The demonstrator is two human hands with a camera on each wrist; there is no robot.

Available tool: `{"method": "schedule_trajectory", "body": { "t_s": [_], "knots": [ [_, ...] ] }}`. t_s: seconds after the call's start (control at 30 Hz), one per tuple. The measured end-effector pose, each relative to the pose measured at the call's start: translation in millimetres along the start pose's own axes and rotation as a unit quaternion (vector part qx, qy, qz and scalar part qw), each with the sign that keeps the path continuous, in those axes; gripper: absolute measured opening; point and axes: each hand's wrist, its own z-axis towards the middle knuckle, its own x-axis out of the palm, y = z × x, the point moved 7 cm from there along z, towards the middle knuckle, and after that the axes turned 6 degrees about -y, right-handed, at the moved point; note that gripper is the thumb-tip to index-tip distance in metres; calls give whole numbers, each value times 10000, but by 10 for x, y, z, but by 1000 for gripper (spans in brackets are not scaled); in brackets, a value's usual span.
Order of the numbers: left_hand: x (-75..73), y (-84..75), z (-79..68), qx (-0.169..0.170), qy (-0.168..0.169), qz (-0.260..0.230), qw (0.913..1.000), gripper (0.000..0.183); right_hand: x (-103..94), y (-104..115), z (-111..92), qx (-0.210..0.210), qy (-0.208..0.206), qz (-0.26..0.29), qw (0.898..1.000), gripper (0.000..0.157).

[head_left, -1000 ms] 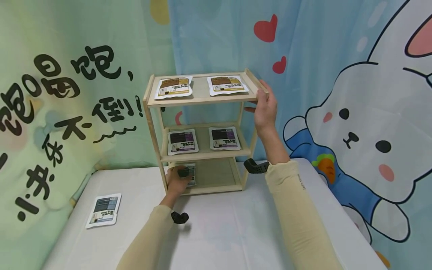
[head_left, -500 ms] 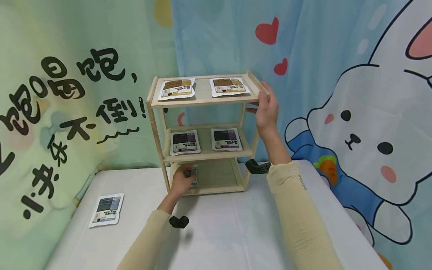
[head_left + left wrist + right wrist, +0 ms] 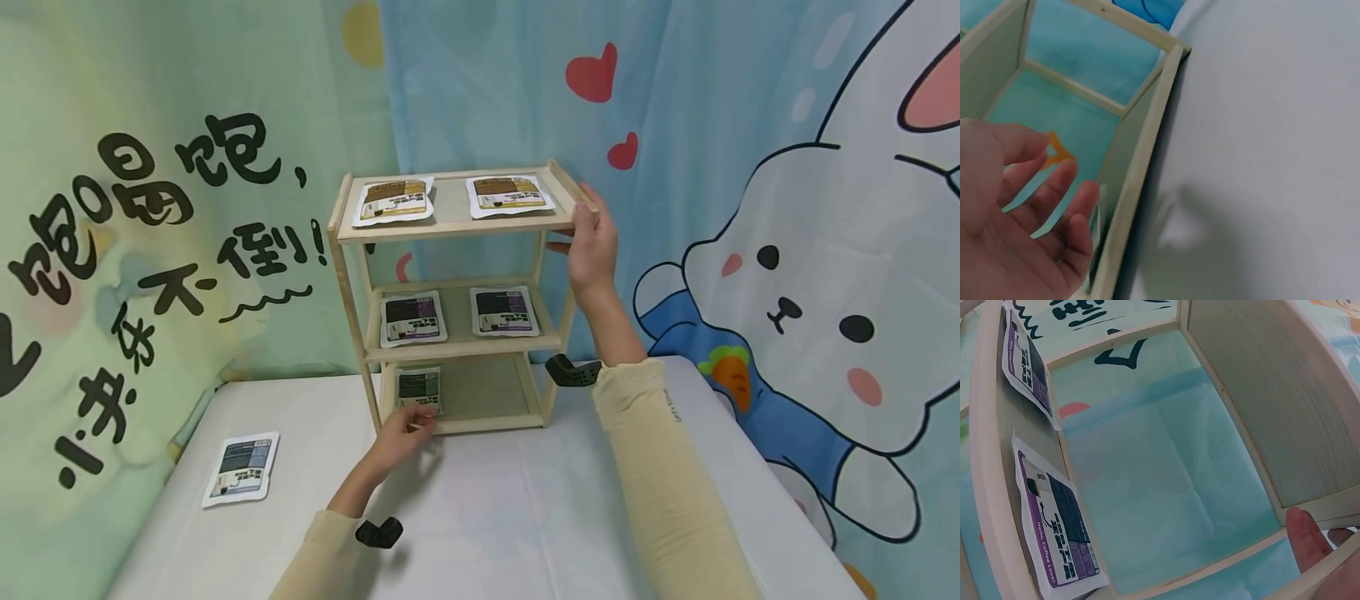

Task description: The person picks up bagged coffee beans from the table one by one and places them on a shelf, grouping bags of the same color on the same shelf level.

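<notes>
A three-tier wooden shelf (image 3: 459,352) stands on the white-covered table. My right hand (image 3: 594,250) grips the right end of its top tier; in the right wrist view a finger (image 3: 1305,540) shows under that board. My left hand (image 3: 402,442) is at the front left of the bottom tier, its fingers (image 3: 1054,187) loosely bent with nothing between them. Just behind it a dark-green-labelled pouch (image 3: 418,387) lies on the bottom tier, its lower edge partly covered by the fingers. Two purple-labelled pouches (image 3: 413,319) (image 3: 1057,525) lie on the middle tier.
Two brown-and-yellow-labelled pouches (image 3: 393,202) lie on the top tier. A blue-labelled pouch (image 3: 242,469) lies on the table (image 3: 487,525), left of the shelf. Printed curtains (image 3: 480,83) hang close behind and at both sides.
My left hand has let go of the green-labelled pouch and drawn back toward the front of the bottom tier, leaving the pouch lying there. My right hand stays on the shelf.
</notes>
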Motion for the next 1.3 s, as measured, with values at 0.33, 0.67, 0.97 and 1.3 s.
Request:
{"method": "schedule_trajectory", "body": {
  "t_s": [0.33, 0.67, 0.97, 1.3],
  "knots": [
    [-138, 406, -320, -317, 177, -418, 9985, 28, 11, -22, 9, 17, 29, 52, 10000, 51],
    [-687, 611, -641, -711, -1026, -630, 9902, 22, -3, -27, 24, 41, -26, 85, 10000, 49],
    [-1311, 637, -817, -967, -1733, -177, 9799, 26, 38, -12, 19, -67, 29, 133, 9999, 49],
    [-2014, 669, -870, -1022, -2185, 1089, 9643, 30, 37, -38, 27, 73, -31, 125, 9999, 49]
  ]
}}
